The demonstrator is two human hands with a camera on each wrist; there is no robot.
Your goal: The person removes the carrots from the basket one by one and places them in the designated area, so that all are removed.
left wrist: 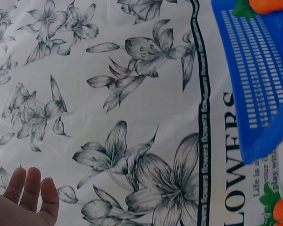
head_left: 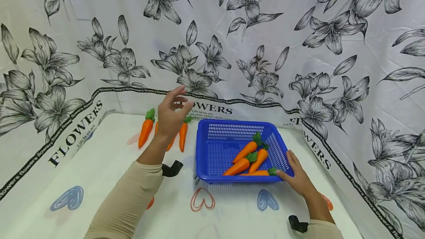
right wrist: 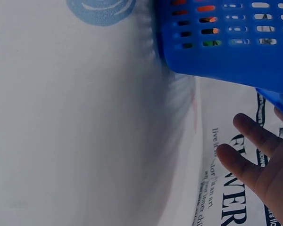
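Observation:
My left hand [head_left: 170, 115] is raised in front of the loose carrots [head_left: 145, 132] at the back left, partly covering them. Its fingers are loosely bent with nothing between them; the left wrist view shows the same bare hand [left wrist: 30, 200]. A blue plastic basket [head_left: 212, 177] sits to the right, with several orange carrots [head_left: 246, 151] with green tops lying in its right half. At the basket's front right corner my right hand [head_left: 299, 176] holds the rim, thumb over the edge and fingers along the outside. In the right wrist view, some fingers [right wrist: 247, 167] spread below the rim.
A white table cover [head_left: 176, 217] with printed hearts lies under everything. Behind and at the sides hangs a white cloth [head_left: 212, 14] with black flower prints. Black wrist mounts [head_left: 172, 169] stick out from both forearms.

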